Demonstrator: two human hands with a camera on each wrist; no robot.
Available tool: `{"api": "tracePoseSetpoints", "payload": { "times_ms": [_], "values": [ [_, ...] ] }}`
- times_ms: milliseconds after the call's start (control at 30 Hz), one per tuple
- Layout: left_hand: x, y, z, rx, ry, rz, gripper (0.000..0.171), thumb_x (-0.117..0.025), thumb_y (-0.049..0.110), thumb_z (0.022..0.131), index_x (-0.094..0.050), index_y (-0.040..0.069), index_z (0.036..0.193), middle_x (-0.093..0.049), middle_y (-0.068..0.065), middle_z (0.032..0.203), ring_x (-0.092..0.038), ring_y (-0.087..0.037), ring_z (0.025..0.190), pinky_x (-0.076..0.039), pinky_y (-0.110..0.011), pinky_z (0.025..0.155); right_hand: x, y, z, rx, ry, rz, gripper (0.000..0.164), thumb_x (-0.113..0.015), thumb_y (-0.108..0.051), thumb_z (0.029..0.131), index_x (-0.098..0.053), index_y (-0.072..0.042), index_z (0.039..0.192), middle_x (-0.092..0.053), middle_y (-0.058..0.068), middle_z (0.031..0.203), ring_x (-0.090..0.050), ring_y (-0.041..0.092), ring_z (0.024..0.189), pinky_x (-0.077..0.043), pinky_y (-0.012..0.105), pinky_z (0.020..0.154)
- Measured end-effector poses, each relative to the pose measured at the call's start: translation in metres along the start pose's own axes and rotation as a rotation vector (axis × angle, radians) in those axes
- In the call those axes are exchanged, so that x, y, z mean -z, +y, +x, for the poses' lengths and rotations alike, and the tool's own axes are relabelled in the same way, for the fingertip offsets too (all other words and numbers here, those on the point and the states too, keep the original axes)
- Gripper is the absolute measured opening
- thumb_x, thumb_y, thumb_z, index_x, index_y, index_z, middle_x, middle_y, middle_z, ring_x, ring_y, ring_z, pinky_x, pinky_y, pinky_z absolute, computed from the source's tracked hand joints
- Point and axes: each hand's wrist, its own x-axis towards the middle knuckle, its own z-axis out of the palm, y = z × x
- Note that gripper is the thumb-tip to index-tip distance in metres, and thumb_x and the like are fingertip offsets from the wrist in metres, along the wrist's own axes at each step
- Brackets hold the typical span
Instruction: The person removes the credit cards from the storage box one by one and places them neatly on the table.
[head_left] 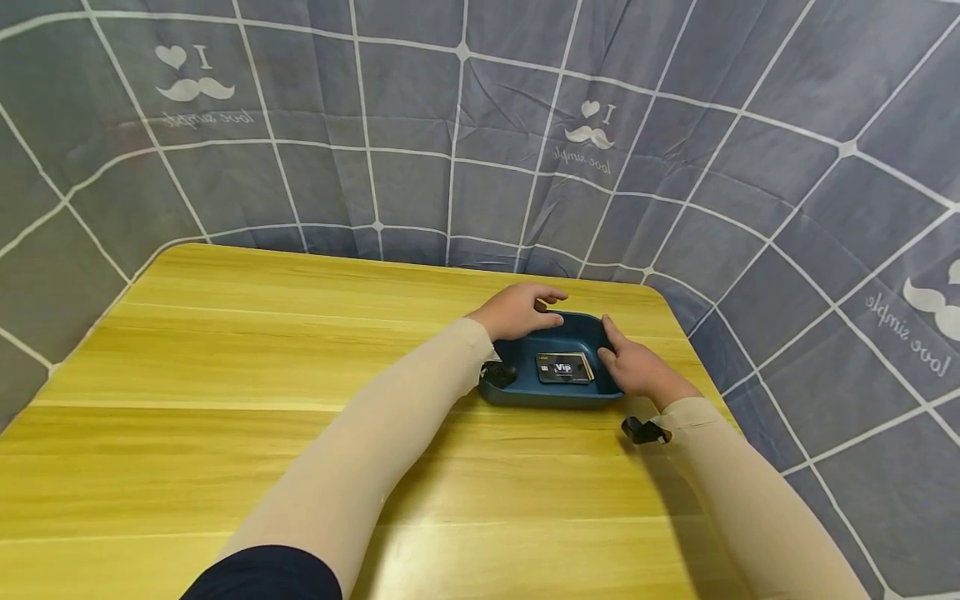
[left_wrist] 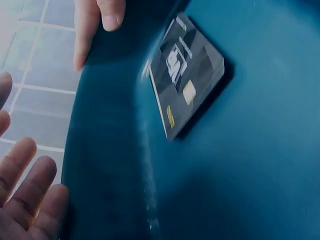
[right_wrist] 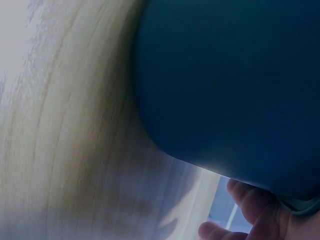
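Observation:
A dark blue rectangular plastic basin [head_left: 551,401] with rounded corners stands on the table. Inside it lies a small stack of cards [head_left: 562,367], the top one black with a chip and the word "Vip". My right hand [head_left: 641,367] grips the basin's right wall, thumb on the inner side and fingers outside. Over the back left part of the basin is my left hand [head_left: 517,311], fingers loosely bent and holding nothing. In the left wrist view the cards [left_wrist: 187,75] rest tilted near the basin's wall. The basin's outer side [right_wrist: 230,90] fills much of the right wrist view.
The yellow wood-grain table [head_left: 225,400] extends far to the left of the basin. Behind and to the right hangs a grey-blue checked curtain [head_left: 412,117], close to the table's back and right edges. A small black wrist device [head_left: 643,431] hangs below the right wrist.

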Motion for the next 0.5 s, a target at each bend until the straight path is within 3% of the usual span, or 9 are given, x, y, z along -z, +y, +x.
{"api": "tracePoseSetpoints", "payload": {
  "times_ms": [100, 300, 500],
  "values": [
    [-0.0001, -0.0035, 0.001, 0.004, 0.008, 0.032, 0.053, -0.067, 0.035, 0.105, -0.055, 0.022, 0.155, -0.056, 0.0, 0.156, -0.055, -0.021, 0.142, -0.046, -0.04, 0.117, -0.0012, 0.0003, 0.0001, -0.005, -0.002, 0.007, 0.07, -0.032, -0.03, 0.116, 0.006, -0.006, 0.169, -0.025, 0.033, 0.167, -0.036, 0.053, 0.15, -0.027, 0.064, 0.124],
    [-0.0008, -0.0044, 0.0022, -0.021, -0.042, 0.104, 0.056, -0.068, 0.036, 0.104, -0.054, 0.023, 0.156, -0.057, -0.001, 0.155, -0.057, -0.021, 0.14, -0.046, -0.041, 0.117, -0.0006, 0.0008, -0.0002, -0.012, -0.004, 0.013, 0.07, -0.031, -0.031, 0.116, 0.006, -0.006, 0.169, -0.024, 0.033, 0.168, -0.035, 0.053, 0.151, -0.027, 0.064, 0.124],
    [-0.0017, -0.005, -0.0001, -0.039, -0.046, 0.1, 0.057, -0.069, 0.034, 0.103, -0.054, 0.019, 0.156, -0.058, -0.002, 0.154, -0.057, -0.022, 0.14, -0.046, -0.041, 0.117, -0.001, -0.0007, 0.0012, -0.009, -0.001, 0.007, 0.07, -0.032, -0.032, 0.116, 0.006, -0.006, 0.169, -0.025, 0.033, 0.168, -0.036, 0.053, 0.15, -0.028, 0.065, 0.123]
  ]
}}
